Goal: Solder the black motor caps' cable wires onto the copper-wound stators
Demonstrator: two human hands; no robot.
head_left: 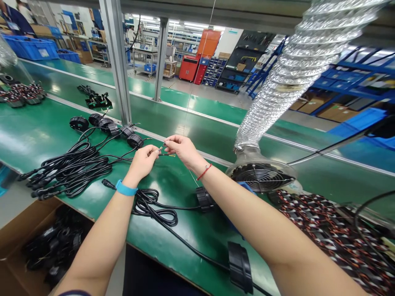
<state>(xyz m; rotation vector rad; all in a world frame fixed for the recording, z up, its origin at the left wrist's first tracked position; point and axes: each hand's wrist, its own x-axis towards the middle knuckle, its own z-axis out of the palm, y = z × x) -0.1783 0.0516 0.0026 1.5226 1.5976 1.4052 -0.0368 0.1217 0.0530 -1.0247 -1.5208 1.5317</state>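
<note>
Well, the thin coloured wire ends (167, 155) sit pinched above the bench (173, 218); they feel light and soft, so I take them near the tip. My left hand (141, 163) and right hand (182, 150) both pinch them closely; black cable coils (70, 162) lie beside.

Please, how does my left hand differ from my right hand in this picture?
The left hand wears a blue wristband, but the right hand wears a thin red string. The left hand also sits lower in the view than the right hand. Both are bare and pinch thin wire ends above the green workbench.
</note>
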